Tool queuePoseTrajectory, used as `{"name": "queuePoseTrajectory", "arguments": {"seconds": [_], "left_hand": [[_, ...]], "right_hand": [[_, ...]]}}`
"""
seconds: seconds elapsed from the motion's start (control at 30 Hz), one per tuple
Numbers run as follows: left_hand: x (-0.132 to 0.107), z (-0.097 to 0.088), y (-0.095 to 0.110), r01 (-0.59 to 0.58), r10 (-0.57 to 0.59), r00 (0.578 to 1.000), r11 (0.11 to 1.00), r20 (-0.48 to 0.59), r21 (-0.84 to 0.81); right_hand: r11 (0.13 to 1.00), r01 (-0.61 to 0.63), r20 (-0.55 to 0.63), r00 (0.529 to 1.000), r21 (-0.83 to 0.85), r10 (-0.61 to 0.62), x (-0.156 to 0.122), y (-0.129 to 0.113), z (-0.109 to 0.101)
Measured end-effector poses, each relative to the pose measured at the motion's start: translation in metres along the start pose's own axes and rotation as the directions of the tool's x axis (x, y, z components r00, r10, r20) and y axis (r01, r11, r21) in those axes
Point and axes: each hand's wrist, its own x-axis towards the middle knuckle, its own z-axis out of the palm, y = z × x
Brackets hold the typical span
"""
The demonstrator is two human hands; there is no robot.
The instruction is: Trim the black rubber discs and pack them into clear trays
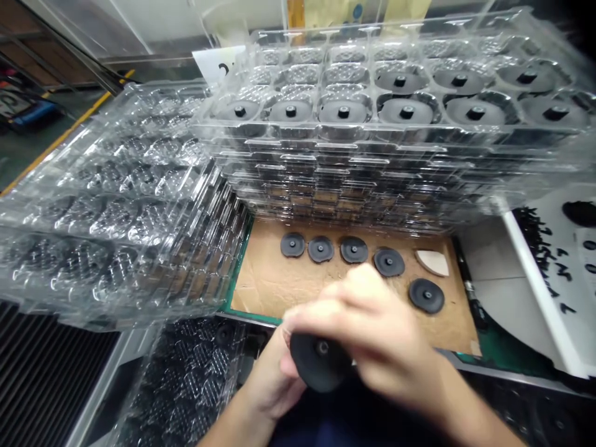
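Black disc [320,363] under right hand [367,326]

A tall stack of clear plastic trays [372,174] stands at the back, with black pegged discs [400,81] sitting in the cells of its top tray. Just left of it, a second, tilted stack of clear plastic trays [107,211] rests. In front of the tall stack lies a brown cardboard sheet [261,279], bearing a row of four black round discs [354,249], a fifth black round disc [426,295] nearer the front, and a cream wedge-shaped piece [433,262] behind that one. Just before the sheet's front edge, a sixth black round disc [319,363] sits between the left hand [270,385] and the right hand [367,329], while a white-rimmed tray [549,279] lies off to the right
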Motion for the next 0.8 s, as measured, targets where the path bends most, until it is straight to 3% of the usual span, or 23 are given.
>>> {"name": "queuePoseTrajectory", "arguments": {"seconds": [0.03,0.13,0.17,0.27,0.4,0.53,0.7,0.8], "left_hand": [[-0.001,-0.002,-0.001,0.028,-0.026,0.999,0.997,0.034,-0.071],[-0.004,-0.009,-0.002,0.096,-0.057,0.989,0.946,0.135,-0.309],[-0.005,-0.011,-0.002,0.101,-0.050,0.987,0.930,0.153,-0.352],[-0.006,-0.014,-0.001,0.109,-0.048,0.984,0.923,0.169,-0.370],[-0.005,-0.013,0.001,0.143,-0.085,0.984,0.906,0.159,-0.399],[-0.004,-0.015,0.001,0.175,-0.111,0.979,0.886,0.169,-0.430],[-0.005,-0.020,-0.006,0.184,-0.085,0.968,0.877,0.234,-0.444],[-0.006,-0.022,-0.007,0.119,-0.017,0.965,0.918,0.262,-0.379]], "right_hand": [[0.990,-0.136,-0.058,0.989,0.027,0.137,-0.001,0.011,0.002],[0.866,-0.491,-0.090,0.862,0.097,0.499,-0.008,0.048,0.021],[0.835,-0.539,-0.045,0.837,0.107,0.546,-0.013,0.060,0.032],[0.830,-0.544,0.070,0.839,0.124,0.540,-0.032,0.082,0.070],[0.804,-0.580,-0.054,0.806,0.133,0.590,-0.051,0.087,0.101],[0.804,-0.565,-0.150,0.792,0.186,0.591,-0.053,0.077,0.090],[0.797,-0.543,-0.128,0.799,0.266,0.587,-0.058,0.063,0.066],[0.771,-0.566,-0.114,0.779,0.292,0.616,-0.067,0.058,0.058]]}}
